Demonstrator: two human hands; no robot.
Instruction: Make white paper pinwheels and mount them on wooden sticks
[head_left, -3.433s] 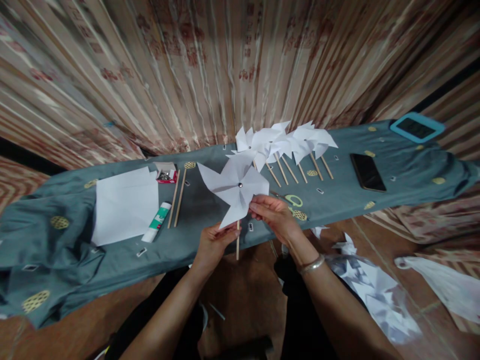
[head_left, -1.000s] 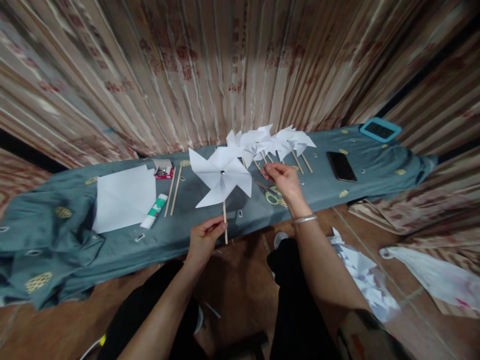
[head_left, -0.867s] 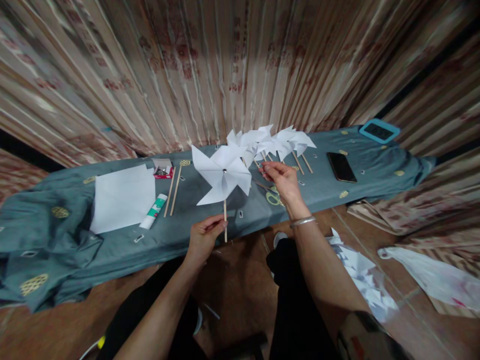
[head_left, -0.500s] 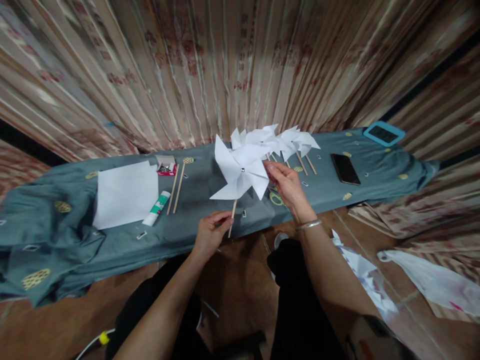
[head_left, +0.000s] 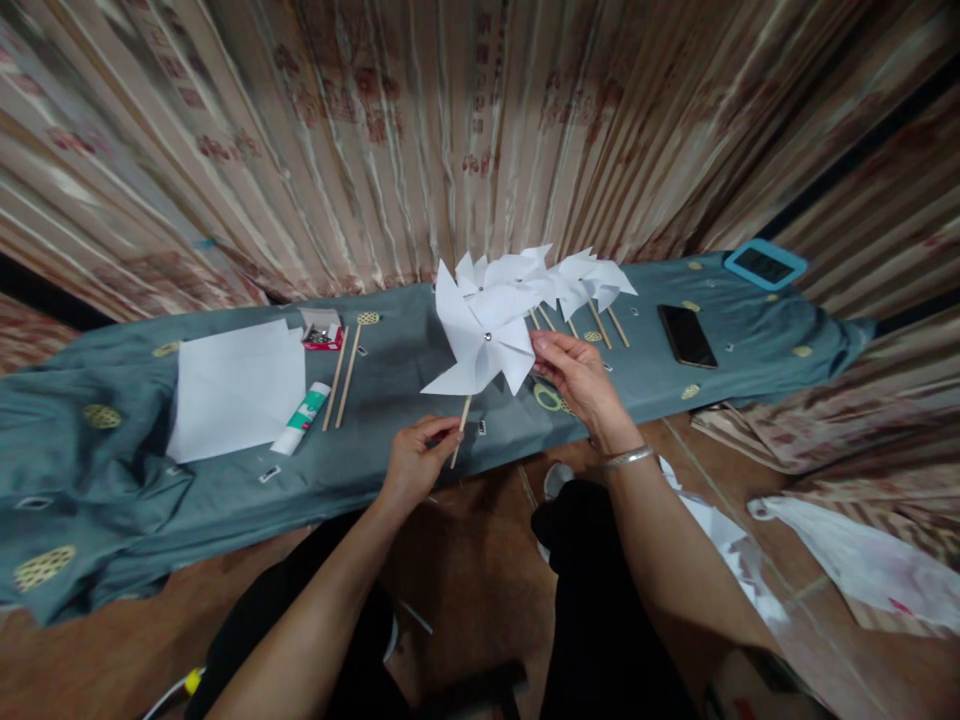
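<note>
A white paper pinwheel with a shiny pin at its centre faces me above the front half of the table. The fingers of my left hand are closed round its thin wooden stick, low down. At the pinwheel's right edge, my right hand has thumb and fingers pinched at a paper blade; the fingertips are partly hidden. Behind it lie several finished-looking white pinwheels on sticks, overlapping one another. Green-handled scissors lie partly covered beneath my right hand.
On the left of the cloth-covered table are white paper sheets, a glue stick, two wooden sticks and a small red box of pins. A phone and a blue-framed device lie right. Paper scraps litter the floor.
The pinwheel's head has turned slightly, its upper left blade now more upright. Both hands keep their places on it. The whole view has shifted a little.
</note>
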